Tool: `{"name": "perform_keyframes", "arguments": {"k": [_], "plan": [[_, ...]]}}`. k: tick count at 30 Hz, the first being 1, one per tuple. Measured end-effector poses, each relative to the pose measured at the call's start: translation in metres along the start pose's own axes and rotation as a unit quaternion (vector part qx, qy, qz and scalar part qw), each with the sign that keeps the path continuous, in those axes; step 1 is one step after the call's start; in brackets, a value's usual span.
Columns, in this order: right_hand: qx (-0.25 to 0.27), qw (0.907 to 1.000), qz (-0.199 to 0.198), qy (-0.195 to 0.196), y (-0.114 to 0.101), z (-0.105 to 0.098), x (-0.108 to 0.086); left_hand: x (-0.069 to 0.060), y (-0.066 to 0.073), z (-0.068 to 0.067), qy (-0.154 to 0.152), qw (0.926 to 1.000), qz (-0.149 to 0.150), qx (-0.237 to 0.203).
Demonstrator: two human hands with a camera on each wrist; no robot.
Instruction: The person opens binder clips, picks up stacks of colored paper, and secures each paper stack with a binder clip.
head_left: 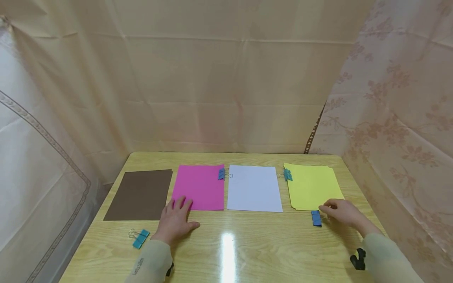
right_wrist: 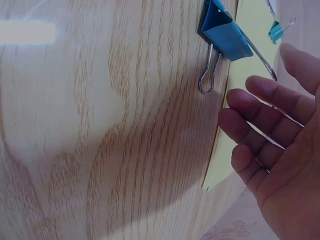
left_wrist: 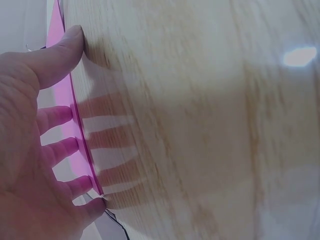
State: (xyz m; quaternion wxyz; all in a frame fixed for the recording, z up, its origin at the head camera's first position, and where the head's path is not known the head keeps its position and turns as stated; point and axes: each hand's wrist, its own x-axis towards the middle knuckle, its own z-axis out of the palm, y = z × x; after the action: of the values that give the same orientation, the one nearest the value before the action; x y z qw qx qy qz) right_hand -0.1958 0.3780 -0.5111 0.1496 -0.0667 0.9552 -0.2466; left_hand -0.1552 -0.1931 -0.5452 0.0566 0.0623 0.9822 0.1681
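My left hand point(head_left: 175, 222) rests with spread fingers on the near left corner of the pink paper point(head_left: 203, 186). In the left wrist view its fingertips lie at the edge of the pink sheets point(left_wrist: 65, 95). At the near edge of the yellow paper stack point(head_left: 313, 188) lies a blue binder clip point(head_left: 316, 218). My right hand point(head_left: 341, 212) hovers beside this clip, fingers loosely bent. From the right wrist, the thumb stands apart from the fingers, close to a wire handle of the clip point(right_wrist: 227, 37), and nothing is gripped.
Brown paper point(head_left: 141, 194) lies at the left and white paper point(head_left: 253, 188) in the middle. A teal binder clip point(head_left: 140, 238) lies left of my left hand. One blue clip point(head_left: 221, 174) sits on the pink paper's edge, a teal clip point(head_left: 288, 175) on the yellow stack's.
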Motion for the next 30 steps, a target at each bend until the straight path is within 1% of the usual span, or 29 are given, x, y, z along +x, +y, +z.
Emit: {"name": "perform_keyframes", "arguments": {"k": [10, 21, 30], "plan": [[0.020, 0.9995, 0.000, -0.025, -0.0044, 0.0018, -0.0026, -0.0002, 0.0025, -0.0017, -0.010, 0.9999, -0.007, 0.000], [0.020, 0.9985, 0.013, -0.049, -0.0050, 0.0031, -0.0057, 0.0008, 0.0017, -0.0010, -0.011, 0.9999, -0.007, -0.003], [0.039, 0.9969, 0.013, -0.066, -0.0057, 0.0041, -0.0099, -0.0001, 0.0020, -0.0024, -0.011, 0.9999, -0.008, -0.006]]}}
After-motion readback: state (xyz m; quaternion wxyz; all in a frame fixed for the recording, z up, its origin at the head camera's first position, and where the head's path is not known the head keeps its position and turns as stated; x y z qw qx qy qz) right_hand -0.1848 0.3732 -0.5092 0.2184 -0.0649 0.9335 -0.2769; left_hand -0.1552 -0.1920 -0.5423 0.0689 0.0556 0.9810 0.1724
